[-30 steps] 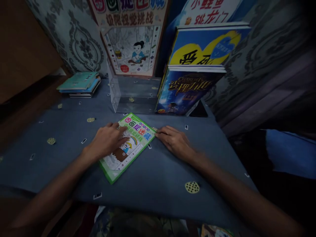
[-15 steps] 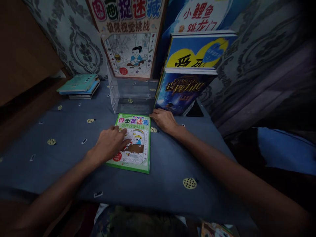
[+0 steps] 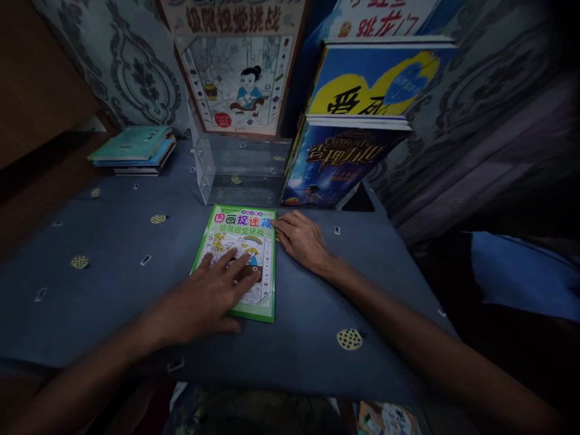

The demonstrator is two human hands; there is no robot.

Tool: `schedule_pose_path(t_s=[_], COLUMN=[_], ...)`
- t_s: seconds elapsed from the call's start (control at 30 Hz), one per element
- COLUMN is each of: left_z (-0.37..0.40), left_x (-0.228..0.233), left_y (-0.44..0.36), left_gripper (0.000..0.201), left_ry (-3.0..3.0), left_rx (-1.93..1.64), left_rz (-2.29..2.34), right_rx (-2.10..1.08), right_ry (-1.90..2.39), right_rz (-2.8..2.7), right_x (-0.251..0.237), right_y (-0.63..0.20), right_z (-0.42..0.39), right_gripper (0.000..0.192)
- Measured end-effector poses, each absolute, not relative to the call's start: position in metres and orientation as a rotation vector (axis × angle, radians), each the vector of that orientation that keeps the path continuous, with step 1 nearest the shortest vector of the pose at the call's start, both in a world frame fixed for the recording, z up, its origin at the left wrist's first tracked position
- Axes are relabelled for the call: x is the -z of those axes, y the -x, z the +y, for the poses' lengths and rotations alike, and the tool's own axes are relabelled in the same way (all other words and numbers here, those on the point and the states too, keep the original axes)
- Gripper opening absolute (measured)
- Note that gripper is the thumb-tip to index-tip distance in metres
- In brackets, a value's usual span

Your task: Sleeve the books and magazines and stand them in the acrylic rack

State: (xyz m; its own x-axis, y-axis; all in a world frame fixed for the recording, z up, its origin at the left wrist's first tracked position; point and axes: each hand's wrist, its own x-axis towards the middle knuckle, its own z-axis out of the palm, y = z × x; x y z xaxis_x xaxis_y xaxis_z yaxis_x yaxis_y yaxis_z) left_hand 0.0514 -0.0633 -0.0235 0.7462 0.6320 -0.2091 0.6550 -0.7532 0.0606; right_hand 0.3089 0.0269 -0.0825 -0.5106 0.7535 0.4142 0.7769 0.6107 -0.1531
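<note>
Head camera: Patterned clothing (image 3: 254, 411) and, below and to the right of both hands, a book with an illustrated cover (image 3: 387, 418) lie nearest, past the near edge of a table (image 3: 308, 344) spread with a dark blue-grey cloth printed with pale yellow pineapples. Above that edge, the left hand (image 3: 212, 296) lies palm down with its fingers spread across the lower left of a green-bordered book (image 3: 244, 234), gripping nothing; its thumb points to the right near the cover's bottom edge. The green-bordered book rests flat on the cloth, mostly beyond the left hand and just left of the right hand (image 3: 301, 238), which is partly curled, fingers close together, the tips at the cover's upper right edge. Whether those fingertips pinch the edge or merely touch it, one cannot tell. Just past the hands, a clear stand (image 3: 247, 188) sits near the top of the green-bordered book. Directly beyond the right hand, a dark blue book (image 3: 339, 166) leans upright in front of a blue-and-yellow book (image 3: 362, 84). Beyond the left hand, above the clear stand, rises a brown-bordered book (image 3: 244, 84). Farther off to the left hand's upper left, a stack of books (image 3: 136, 145) lies against patterned wallpaper (image 3: 145, 78).
</note>
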Motion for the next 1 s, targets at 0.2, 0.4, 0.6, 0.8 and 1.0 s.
schedule_pose_path(t_s=[0.2, 0.4, 0.6, 0.8, 1.0], left_z=[-0.063, -0.059, -0.061, -0.066, -0.070], left_x=[0.032, 0.035, 0.026, 0.020, 0.016], left_y=[-0.061, -0.068, -0.066, -0.069, -0.068], left_gripper=[0.071, 0.072, 0.061, 0.042, 0.023], left_ry=[-2.855, -2.883, -2.953, -3.071, -3.095], left_rx=[0.299, 0.355, 0.233, 0.092, 0.072], left_rz=[1.093, 1.136, 1.068, 0.942, 0.881], right_rx=[-0.016, -0.033, -0.113, -0.276, -0.512], right_ry=[1.294, 1.346, 1.272, 0.987, 0.756], right_rz=[-2.377, -2.352, -2.364, -2.366, -2.269], right_x=[0.083, 0.089, 0.090, 0.092, 0.090], right_y=[-0.308, -0.309, -0.310, -0.306, -0.306], right_z=[0.035, 0.040, 0.037, 0.020, -0.024], right_gripper=[0.035, 0.041, 0.039, 0.032, 0.033])
